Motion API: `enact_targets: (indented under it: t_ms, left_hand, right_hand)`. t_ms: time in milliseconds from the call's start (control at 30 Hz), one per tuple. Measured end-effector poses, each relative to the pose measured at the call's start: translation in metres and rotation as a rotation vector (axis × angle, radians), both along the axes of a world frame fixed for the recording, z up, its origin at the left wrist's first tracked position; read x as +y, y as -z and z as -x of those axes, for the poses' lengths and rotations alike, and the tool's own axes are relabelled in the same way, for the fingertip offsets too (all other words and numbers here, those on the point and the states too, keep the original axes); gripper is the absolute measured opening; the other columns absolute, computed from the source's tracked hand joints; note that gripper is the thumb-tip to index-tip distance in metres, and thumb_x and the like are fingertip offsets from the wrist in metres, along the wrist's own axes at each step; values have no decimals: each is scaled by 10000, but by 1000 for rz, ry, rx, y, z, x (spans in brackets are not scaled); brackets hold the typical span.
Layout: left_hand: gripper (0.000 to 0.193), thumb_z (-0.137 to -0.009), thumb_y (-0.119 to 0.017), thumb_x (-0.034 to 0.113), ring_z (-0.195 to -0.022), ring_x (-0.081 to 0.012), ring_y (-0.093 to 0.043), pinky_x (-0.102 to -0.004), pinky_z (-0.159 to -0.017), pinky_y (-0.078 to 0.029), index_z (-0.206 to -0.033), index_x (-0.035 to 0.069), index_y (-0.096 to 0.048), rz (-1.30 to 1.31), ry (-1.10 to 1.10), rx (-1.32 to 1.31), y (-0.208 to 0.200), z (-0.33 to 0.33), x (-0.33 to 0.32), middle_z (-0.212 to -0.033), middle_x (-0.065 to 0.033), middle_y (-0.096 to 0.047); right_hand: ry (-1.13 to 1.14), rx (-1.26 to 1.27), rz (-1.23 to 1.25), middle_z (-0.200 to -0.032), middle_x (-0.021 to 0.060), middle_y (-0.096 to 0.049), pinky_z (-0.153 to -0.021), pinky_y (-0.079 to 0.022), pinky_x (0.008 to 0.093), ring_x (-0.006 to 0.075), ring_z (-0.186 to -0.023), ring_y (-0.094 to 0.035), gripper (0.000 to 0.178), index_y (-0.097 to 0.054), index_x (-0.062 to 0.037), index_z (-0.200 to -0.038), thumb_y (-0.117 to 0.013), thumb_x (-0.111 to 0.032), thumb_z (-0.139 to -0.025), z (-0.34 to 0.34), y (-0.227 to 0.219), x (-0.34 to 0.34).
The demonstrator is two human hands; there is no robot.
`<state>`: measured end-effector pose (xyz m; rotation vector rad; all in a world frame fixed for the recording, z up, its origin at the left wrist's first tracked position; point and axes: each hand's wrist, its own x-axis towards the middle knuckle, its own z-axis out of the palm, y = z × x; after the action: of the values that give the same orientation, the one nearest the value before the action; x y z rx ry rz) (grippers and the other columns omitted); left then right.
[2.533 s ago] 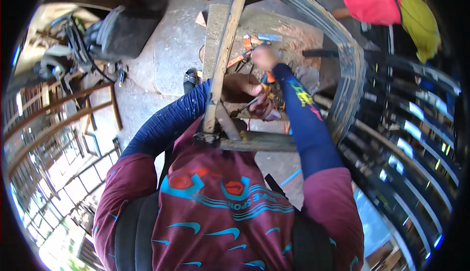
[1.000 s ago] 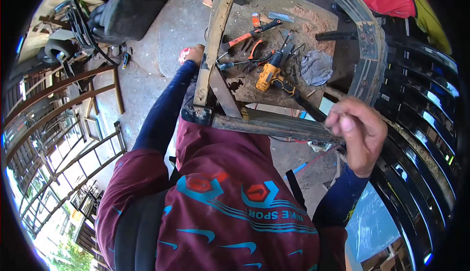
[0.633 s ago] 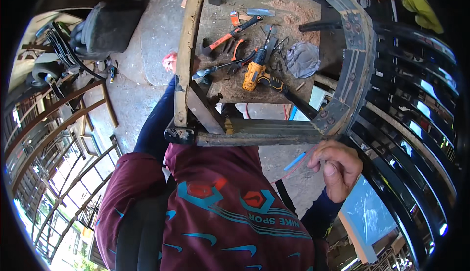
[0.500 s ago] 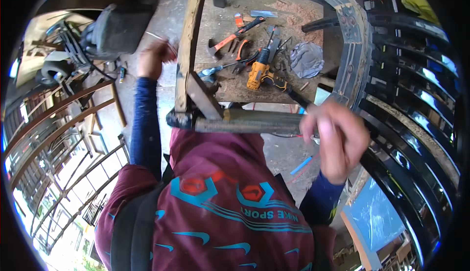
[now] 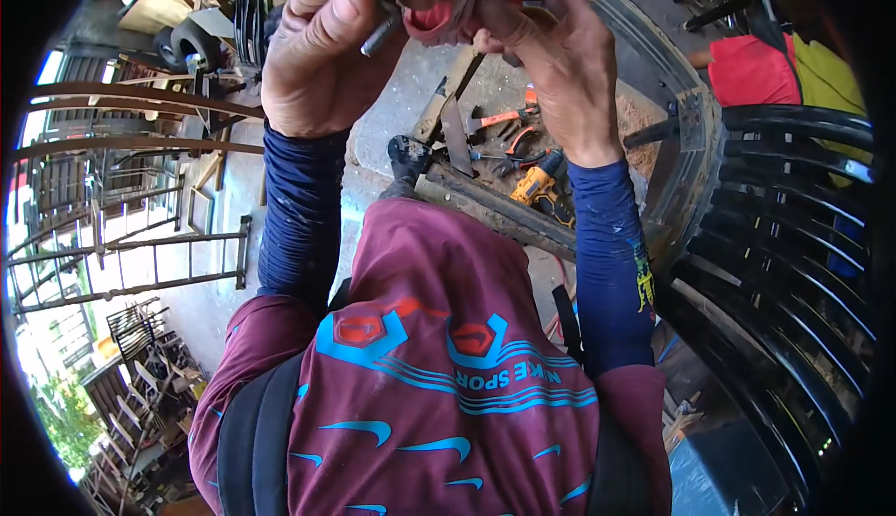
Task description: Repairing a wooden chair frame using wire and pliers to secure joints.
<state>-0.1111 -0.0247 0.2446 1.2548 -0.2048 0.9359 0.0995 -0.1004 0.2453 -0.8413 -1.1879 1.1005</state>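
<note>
Both my hands are raised close together at the top of the picture. Thumb and fingers of my left hand (image 5: 322,54) are closed round a thin grey rod (image 5: 376,38), its end sticking out below the thumb. Between the hands is a crumpled red and whitish wrapper-like thing (image 5: 434,20); its kind is unclear. My right hand (image 5: 565,73) grips this thing from the right, with its fingertips partly cut off by the top edge. Beyond and below my hands lie a yellow and black power drill (image 5: 539,185) and an orange-handled hammer (image 5: 499,118).
A worn wooden frame (image 5: 485,203) stands in front of me, curving up on the right. Black slatted furniture (image 5: 784,227) fills the right side. Red cloth (image 5: 754,73) lies at the upper right. Tyres (image 5: 191,47) and metal frames (image 5: 131,269) are on the left.
My left hand has moved up and right, my right hand up from the frame's near rail. They now meet at the red thing. The view has shifted too.
</note>
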Motion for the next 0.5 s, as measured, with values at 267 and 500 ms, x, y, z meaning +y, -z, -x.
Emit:
enact_targets:
  t_ms: [267, 500]
  left_hand:
    - [230, -952, -639, 223, -1092, -345, -598, -480, -951, -475, -1076, 36, -689, -2, -17, -57, 11, -16, -7, -1043, -199, -668]
    - [147, -892, -711, 133, -828, -178, -647, -316, -748, -497, -891, -12, -734, 163, -294, 314, 25, -39, -3, -928, -146, -734]
  right_hand:
    - [337, -680, -204, -1054, 128, -591, -810, -484, 360, 240, -929, -599, 525, -673, -56, -1084, -850, -419, -748, -2, 26, 8]
    - [535, -397, -63, -1064, 110, -629, -713, -528, 317, 208, -937, -615, 431, -646, 17, -1151, -661, -360, -943, -25, 27, -13]
